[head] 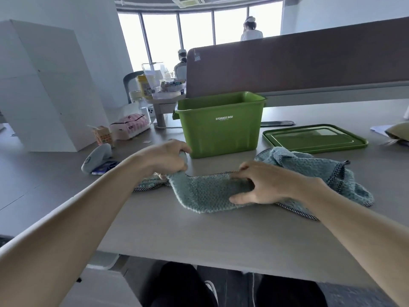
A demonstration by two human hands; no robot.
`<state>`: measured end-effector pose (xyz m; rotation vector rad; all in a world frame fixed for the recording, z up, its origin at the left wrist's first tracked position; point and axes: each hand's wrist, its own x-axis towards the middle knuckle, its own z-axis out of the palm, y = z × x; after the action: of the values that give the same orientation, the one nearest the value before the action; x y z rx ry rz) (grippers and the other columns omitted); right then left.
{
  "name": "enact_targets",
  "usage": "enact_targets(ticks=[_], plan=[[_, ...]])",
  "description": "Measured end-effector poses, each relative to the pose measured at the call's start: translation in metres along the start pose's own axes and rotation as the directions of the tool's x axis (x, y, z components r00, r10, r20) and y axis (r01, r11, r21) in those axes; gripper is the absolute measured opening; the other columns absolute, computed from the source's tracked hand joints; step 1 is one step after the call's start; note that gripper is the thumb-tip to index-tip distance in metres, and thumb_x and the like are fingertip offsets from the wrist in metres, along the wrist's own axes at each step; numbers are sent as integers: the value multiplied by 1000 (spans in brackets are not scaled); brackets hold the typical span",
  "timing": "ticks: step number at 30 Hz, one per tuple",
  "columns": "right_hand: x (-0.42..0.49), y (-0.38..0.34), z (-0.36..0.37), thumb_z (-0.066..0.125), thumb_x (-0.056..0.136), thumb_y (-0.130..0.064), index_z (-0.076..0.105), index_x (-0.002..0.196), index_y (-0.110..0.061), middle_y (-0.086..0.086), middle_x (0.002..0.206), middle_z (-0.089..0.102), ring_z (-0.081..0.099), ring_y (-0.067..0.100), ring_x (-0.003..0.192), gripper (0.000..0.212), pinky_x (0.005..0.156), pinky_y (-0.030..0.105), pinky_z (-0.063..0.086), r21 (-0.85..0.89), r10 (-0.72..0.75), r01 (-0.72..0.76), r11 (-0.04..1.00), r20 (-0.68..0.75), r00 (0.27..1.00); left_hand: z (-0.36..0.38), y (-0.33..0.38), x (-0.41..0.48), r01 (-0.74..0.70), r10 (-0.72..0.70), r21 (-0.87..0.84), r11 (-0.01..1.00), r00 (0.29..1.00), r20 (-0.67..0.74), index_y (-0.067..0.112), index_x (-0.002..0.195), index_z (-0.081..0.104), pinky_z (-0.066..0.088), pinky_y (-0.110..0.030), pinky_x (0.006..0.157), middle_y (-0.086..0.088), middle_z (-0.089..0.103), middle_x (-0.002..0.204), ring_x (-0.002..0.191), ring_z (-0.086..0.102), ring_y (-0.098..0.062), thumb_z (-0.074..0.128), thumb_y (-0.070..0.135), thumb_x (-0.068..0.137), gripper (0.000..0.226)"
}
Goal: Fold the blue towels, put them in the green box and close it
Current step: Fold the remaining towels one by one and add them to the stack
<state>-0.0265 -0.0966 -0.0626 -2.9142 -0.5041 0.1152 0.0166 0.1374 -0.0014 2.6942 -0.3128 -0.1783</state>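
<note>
Left hand point(164, 159) is gripping a bunched end of the blue towel point(205, 193), fingers curled tight round it, raising it off the desk point(199, 235). Right hand point(261, 182) is pinching the towel across its width between thumb and bent fingers, pinning it down. Towel is lying mid-desk, nearer the near edge, trailing right into a crumpled heap point(309, 171); can't tell if that's 1 towel or 2. Risks: the twisted left end is probably heading for a crooked fold, and pulling left could be dragging the heap along. Green box point(219, 129) is standing open just behind the hands, so a raised towel end could be bumping its front wall. Lid point(314, 136) is lying flat to the box's right, near the heap. Bare desk toward the near edge is giving folding room; a gray handheld device point(97, 157) is sitting well left.
</note>
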Motion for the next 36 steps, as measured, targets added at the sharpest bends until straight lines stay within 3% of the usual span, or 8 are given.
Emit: enact_targets(ticks=[3,5,13,18,22,26,31,36], plan=[[-11,6,-8,63,83,-63,53,141,-27,1,122,55,51,20,123,69,98,28,37,14,41,-41,999,-16,999,2,12,8,-23,23,-25,999,1000,2,18,142,49,54,-32,62,-7,46,124,86,58,-21,52,1,92,53],[-14,12,-7,66,86,-54,64,127,-23,-2,111,65,59,19,113,51,96,31,44,62,55,-51,997,-49,997,7,21,14,-25,28,-96,995,999,34,15,142,48,57,-35,66,-11,50,121,84,59,-22,50,0,92,53],[-14,27,5,74,83,-42,69,121,-29,-5,109,73,64,15,101,41,94,36,51,223,112,-83,971,-119,987,47,56,28,-20,70,-244,970,978,198,5,147,41,53,-17,46,-10,48,124,74,59,-15,59,-3,92,58],[-12,32,11,76,81,-42,72,113,-26,-6,97,75,67,14,91,36,88,36,55,255,117,-77,964,-144,983,68,68,29,-76,139,-296,952,971,196,10,152,31,53,-16,49,-12,36,154,97,58,-20,65,-2,89,73],[-14,35,13,75,79,-40,74,94,-26,-5,81,73,66,10,79,20,77,31,52,301,99,-45,952,-166,981,71,65,27,-55,177,-450,892,956,235,18,145,41,60,-27,62,-14,46,137,81,70,-29,76,4,83,73],[-15,35,14,74,83,-34,73,88,-32,-7,78,72,64,5,72,6,67,21,46,314,62,-6,949,-169,984,63,53,24,-57,221,-567,822,949,225,13,130,52,60,-27,66,-3,53,126,81,75,-28,63,15,96,36],[-14,38,12,61,95,-26,75,104,-16,-3,103,76,69,13,94,20,90,30,51,352,117,-27,936,-239,964,64,21,30,-229,229,-332,915,973,-38,11,94,70,58,-29,71,0,72,92,72,70,-16,74,17,87,11],[-14,20,13,61,92,-48,70,96,-25,-11,91,71,63,8,83,25,74,23,47,424,171,4,906,-373,912,81,3,22,-429,429,-10,903,903,26,34,111,72,48,-30,100,19,71,113,106,63,-1,70,54,81,36]])
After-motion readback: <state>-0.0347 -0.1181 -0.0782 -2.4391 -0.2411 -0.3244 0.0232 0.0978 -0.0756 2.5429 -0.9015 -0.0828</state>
